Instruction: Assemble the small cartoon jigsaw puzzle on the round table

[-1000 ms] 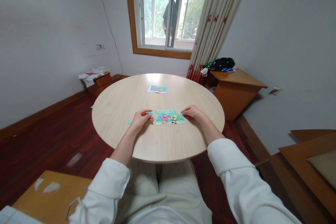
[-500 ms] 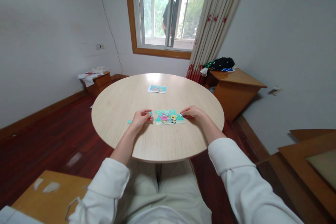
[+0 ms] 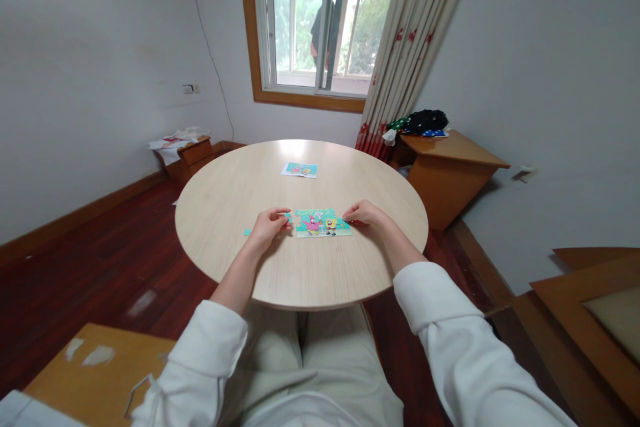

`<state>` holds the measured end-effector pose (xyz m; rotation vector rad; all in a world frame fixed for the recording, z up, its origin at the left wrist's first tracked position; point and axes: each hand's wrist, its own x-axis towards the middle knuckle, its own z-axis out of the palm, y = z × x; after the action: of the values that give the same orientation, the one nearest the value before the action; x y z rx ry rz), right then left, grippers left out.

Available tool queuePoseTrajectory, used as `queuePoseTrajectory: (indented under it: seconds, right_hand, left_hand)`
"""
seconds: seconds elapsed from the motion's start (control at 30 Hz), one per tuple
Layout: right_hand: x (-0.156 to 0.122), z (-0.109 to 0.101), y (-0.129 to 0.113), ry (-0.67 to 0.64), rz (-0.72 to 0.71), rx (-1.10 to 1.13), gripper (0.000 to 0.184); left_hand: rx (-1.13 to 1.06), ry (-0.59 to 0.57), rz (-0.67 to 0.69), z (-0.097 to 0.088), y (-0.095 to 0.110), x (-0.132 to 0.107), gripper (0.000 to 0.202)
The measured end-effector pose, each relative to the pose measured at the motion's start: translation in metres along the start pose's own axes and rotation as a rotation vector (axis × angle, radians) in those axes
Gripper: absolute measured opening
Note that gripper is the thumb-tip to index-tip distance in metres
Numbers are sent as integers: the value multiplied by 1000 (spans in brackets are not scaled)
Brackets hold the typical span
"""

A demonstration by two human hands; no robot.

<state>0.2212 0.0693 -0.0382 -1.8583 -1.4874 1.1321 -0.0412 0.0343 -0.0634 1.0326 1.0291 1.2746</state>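
Observation:
A small cartoon jigsaw puzzle (image 3: 323,223) lies flat on the round pale wooden table (image 3: 300,267), between my two hands. My left hand (image 3: 267,227) rests at the puzzle's left edge, its fingers pinched on a small teal puzzle piece (image 3: 289,217). My right hand (image 3: 367,213) sits at the puzzle's right edge with its fingers curled and pinched against that edge; what they hold, if anything, is too small to make out. One loose teal piece (image 3: 247,232) lies left of my left hand.
A printed picture card (image 3: 299,169) lies further back on the table. A wooden side table (image 3: 450,167) with clothes stands at the right by the curtain. A low cabinet (image 3: 193,153) stands at the left wall. A person stands outside the window (image 3: 320,20).

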Motion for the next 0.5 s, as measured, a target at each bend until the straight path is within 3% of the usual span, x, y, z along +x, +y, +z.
queuePoseTrajectory:
  seconds: [0.5]
  right_hand:
    - [-8,0,-22,-57,86,-408,16]
  left_hand:
    - [8,9,5,4,-1,-5,22]
